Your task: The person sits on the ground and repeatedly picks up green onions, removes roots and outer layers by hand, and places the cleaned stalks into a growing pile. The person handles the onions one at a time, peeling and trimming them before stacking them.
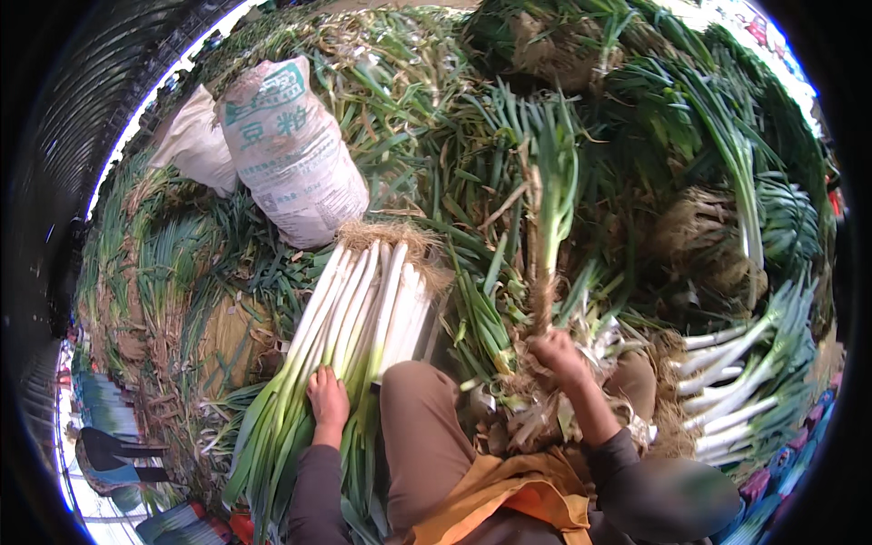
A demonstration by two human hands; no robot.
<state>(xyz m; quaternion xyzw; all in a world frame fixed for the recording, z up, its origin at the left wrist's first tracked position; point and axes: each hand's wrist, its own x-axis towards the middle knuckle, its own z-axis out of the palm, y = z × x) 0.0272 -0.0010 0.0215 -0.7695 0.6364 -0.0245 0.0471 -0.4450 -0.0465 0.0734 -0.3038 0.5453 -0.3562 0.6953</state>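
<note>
My left hand (328,400) lies over the green part of a row of peeled Welsh onions (361,306), fingers pointing towards their white shanks; whether it grips one is unclear. Their root tufts (385,235) face away from me and their leaves come back past my left forearm. In front of my right knee, my right hand (560,355) is closed around the lower end of an unpeeled Welsh onion (543,272). That stalk stands nearly upright, brown dry skin below and green leaves at the top. Dry peelings (531,415) lie beneath this hand, between my legs.
Two woven sacks, a printed one (293,150) and a plain white one (199,143), stand at the back left. Unpeeled onions with earthy roots (702,238) are heaped at right. More peeled onions (729,402) lie beside my right knee. A black-and-blue stool-like object (119,456) is at far left.
</note>
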